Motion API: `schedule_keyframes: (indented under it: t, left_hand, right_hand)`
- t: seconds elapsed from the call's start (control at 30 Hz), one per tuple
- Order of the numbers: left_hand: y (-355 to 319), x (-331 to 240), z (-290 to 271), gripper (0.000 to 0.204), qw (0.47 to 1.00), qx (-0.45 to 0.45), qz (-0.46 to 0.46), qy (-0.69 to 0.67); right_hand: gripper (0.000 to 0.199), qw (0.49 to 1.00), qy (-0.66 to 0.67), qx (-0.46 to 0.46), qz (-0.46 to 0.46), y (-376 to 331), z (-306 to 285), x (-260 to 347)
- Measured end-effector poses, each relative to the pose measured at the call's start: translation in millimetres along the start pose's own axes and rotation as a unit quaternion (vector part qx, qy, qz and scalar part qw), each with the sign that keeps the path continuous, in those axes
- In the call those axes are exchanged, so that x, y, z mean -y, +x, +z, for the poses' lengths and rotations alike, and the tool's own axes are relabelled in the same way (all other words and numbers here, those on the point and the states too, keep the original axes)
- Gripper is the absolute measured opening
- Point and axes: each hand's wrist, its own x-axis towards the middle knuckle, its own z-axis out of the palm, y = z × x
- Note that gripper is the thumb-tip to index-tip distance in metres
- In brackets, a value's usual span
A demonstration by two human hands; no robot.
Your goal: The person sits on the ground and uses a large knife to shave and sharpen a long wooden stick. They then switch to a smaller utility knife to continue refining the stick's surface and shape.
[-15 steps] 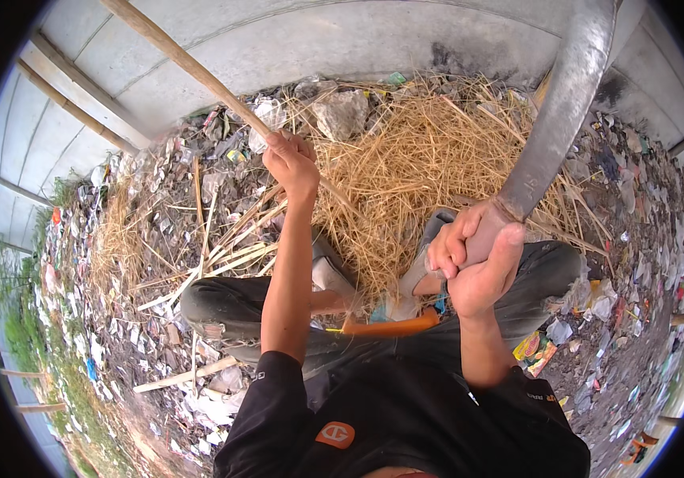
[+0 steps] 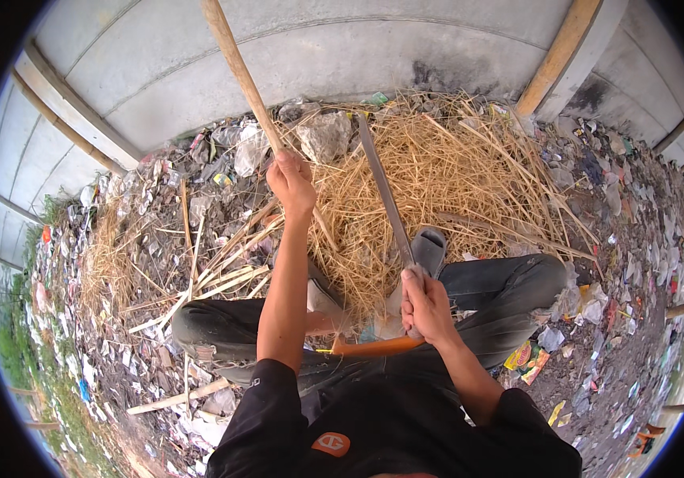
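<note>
My left hand (image 2: 291,185) is closed around a bamboo stick (image 2: 240,72). The stick slants up and away toward the wall, and its short lower end points down at the straw-like shavings. In my right hand (image 2: 428,307) is the handle of a machete (image 2: 386,187). Its dark blade stands seen nearly edge-on, tip pointing away from me, over the pile of pale shavings (image 2: 453,171). Blade and stick are apart. Across my lap, just below the machete handle, lies an orange strip-like object (image 2: 378,346); what it is I cannot make out.
My bent legs and grey slippers (image 2: 429,248) frame the near side of the pile. Split strips (image 2: 226,283) lie to the left. A rock (image 2: 325,137) sits before the concrete wall (image 2: 342,60), where a wooden post (image 2: 558,56) leans. Litter covers the ground around.
My right hand has brought the machete down and left, from raised at the upper right to over the pile. The stick in my left hand has turned steeper.
</note>
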Motion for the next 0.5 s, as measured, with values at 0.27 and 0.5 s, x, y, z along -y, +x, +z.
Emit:
schedule_keyframes:
  t: [0.27,0.5]
  left_hand:
    - [1.8,-14.4,-29.2,0.056,0.994,-0.086,0.008,-0.065]
    - [7.6,-8.1,-39.5,0.058,0.988,-0.137,0.019,-0.063]
  right_hand:
    - [0.046,0.999,0.042,0.033,-0.002,11.6,36.7,-32.6]
    - [0.046,0.999,0.024,0.025,0.04,28.4,44.1,-21.0]
